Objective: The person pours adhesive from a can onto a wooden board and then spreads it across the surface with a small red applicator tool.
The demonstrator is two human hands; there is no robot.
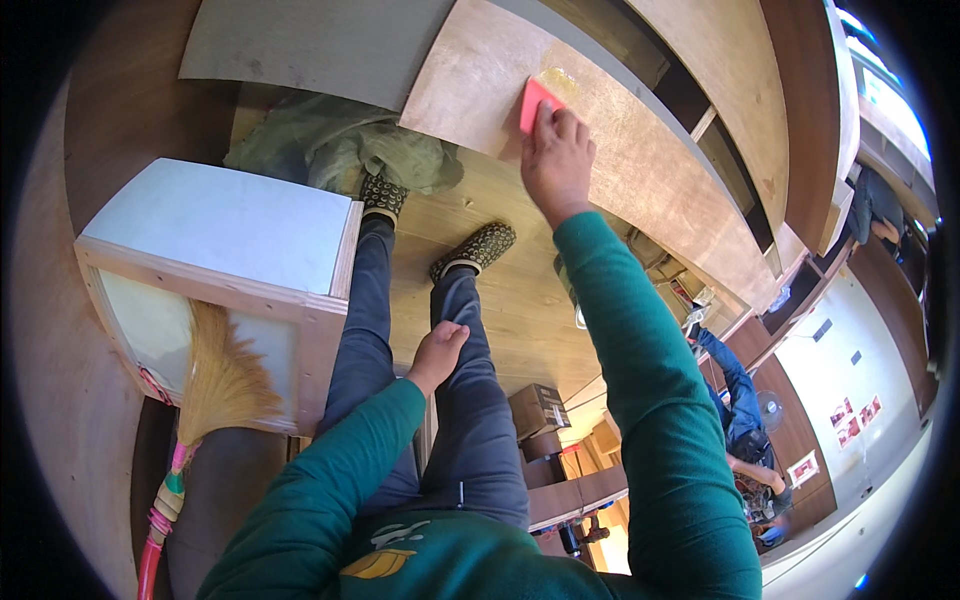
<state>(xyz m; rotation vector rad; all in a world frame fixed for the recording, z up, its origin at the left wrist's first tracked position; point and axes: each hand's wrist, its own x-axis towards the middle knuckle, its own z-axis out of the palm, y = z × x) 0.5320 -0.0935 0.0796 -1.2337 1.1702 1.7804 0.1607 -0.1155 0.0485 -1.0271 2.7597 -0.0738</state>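
Note:
My right hand (559,160) grips a flat pink spreader (538,103), its edge set on a long plywood panel (640,150). A shiny, wet-looking yellowish patch of what looks like glue (562,80) lies beside the spreader. Low over my thigh, my left hand (440,354) is closed with curled fingers, and nothing shows in it. Past the panel's left end lies a grey sheet (320,50).
At left stands a white-topped wooden box (220,215) with a straw broom (225,370) leaning on it. Crumpled translucent plastic sheeting (350,140) lies by my feet. A cardboard box (540,410) is on the floor. Another person (745,400) works at right.

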